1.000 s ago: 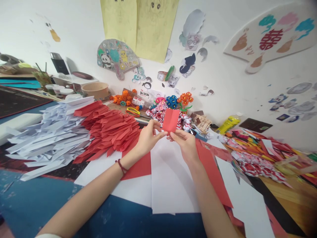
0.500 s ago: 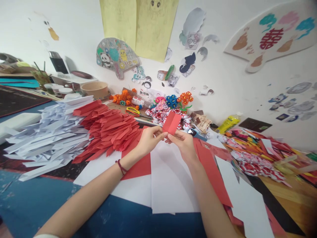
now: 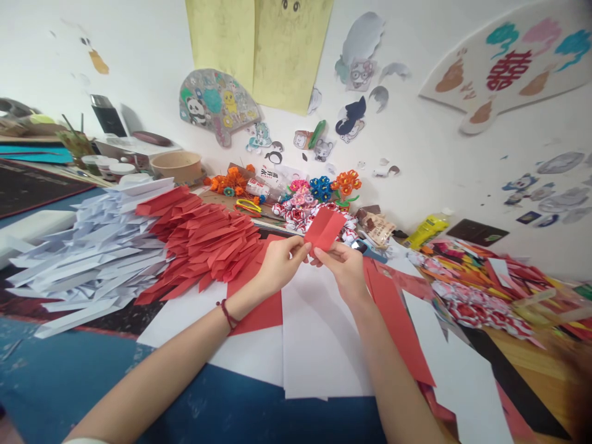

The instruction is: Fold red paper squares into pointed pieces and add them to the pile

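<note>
A small piece of red paper (image 3: 325, 229) with a crease along it is held up in front of me, above white sheets (image 3: 324, 345). My left hand (image 3: 283, 262) pinches its lower left corner between thumb and fingers. At the lower edge my right hand (image 3: 343, 266) grips the same paper, thumb in front and fingers behind. To the left lies a heap of folded red paper strips (image 3: 203, 240), beside a heap of folded white paper strips (image 3: 102, 246). Flat red sheets (image 3: 259, 308) lie partly beneath the white ones.
Several paper flowers (image 3: 319, 188) and yellow-handled scissors (image 3: 248, 206) sit along the wall. A tan bowl (image 3: 176, 166) stands behind the heaps. On the right are a yellow bottle (image 3: 428, 229), red-and-white folded pieces (image 3: 476, 308) and more white paper (image 3: 472, 376).
The red paper has tilted and shifted slightly to the right in my fingers. My right hand has moved a little; both hands still hold it.
</note>
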Motion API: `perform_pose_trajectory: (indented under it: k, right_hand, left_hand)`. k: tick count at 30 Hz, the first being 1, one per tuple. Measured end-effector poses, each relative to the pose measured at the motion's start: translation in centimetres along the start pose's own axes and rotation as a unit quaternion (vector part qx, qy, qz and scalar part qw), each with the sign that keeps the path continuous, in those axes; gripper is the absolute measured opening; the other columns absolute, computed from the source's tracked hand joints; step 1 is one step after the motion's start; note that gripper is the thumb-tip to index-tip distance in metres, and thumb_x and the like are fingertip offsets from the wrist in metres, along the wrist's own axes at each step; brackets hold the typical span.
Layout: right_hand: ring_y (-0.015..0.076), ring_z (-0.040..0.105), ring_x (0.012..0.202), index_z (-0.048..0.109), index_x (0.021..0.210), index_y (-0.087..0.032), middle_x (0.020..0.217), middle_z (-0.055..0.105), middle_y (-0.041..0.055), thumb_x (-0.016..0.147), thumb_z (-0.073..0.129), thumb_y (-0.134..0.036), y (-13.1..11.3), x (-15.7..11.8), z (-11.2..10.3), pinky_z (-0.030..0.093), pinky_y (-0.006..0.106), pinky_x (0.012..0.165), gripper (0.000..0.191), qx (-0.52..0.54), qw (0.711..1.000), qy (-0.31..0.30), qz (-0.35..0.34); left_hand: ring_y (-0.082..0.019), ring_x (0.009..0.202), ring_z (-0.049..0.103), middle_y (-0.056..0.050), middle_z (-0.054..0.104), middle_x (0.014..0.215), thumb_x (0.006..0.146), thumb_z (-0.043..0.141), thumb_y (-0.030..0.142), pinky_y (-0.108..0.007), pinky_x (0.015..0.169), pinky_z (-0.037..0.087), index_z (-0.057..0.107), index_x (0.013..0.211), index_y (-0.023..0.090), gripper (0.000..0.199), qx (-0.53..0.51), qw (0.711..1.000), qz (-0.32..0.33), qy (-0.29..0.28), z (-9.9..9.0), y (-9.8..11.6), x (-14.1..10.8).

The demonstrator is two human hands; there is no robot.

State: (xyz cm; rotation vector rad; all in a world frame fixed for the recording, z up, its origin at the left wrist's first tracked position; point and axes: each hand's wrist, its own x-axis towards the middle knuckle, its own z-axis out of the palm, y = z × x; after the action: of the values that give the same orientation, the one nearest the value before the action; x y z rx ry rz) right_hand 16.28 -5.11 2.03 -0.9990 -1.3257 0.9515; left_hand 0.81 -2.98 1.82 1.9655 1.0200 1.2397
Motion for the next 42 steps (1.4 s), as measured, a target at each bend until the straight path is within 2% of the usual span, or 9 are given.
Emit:
perform_pose_trajectory:
  k: [13,25,36,42]
  right_hand:
    - [0.0166,0.063,0.064,0.071,0.085,-0.016,0.076,0.07,0.0051,0.076,0.071,-0.034,0.12,0.29,-0.49,0.049,0.03,0.061,0.02,0.008,0.999,-0.036,0.006]
    - [0.0131,0.058,0.059,0.071,0.08,-0.016,0.075,0.068,0.0038,0.073,0.072,-0.028,0.15,0.21,-0.38,0.046,0.028,0.058,0.014,-0.003,1.0,0.014,-0.008]
    - [0.0128,0.057,0.057,0.071,0.077,-0.017,0.068,0.066,0.0013,0.072,0.073,-0.027,0.13,0.2,-0.13,0.046,0.027,0.057,0.012,-0.001,1.0,0.021,-0.008]
    - [0.0135,0.058,0.061,0.072,0.081,-0.016,0.075,0.068,0.0037,0.073,0.073,-0.028,-0.04,0.14,-0.13,0.047,0.028,0.059,0.015,0.005,1.0,0.025,-0.007]
  left_hand:
    - [-0.009,0.055,0.05,0.001,0.064,0.064,0.091,0.047,0.028,-0.021,0.054,0.032,0.056,0.068,0.016,0.027,0.028,1.0,0.01,0.008,0.19,-0.06,-0.24]
    - [-0.009,0.055,0.05,0.001,0.064,0.064,0.09,0.049,0.03,-0.02,0.055,0.033,0.058,0.069,0.016,0.026,0.026,1.0,0.007,-0.009,0.14,-0.02,-0.17]
    - [-0.01,0.059,0.055,-0.001,0.067,0.068,0.09,0.048,0.027,-0.021,0.057,0.036,0.058,0.07,0.015,0.025,-0.003,1.0,0.001,-0.018,0.16,0.08,-0.11]
    - [-0.009,0.06,0.054,0.0,0.066,0.068,0.09,0.046,0.022,-0.02,0.058,0.036,0.058,0.07,0.016,0.024,-0.002,1.0,0.009,-0.016,0.15,-0.12,-0.18]
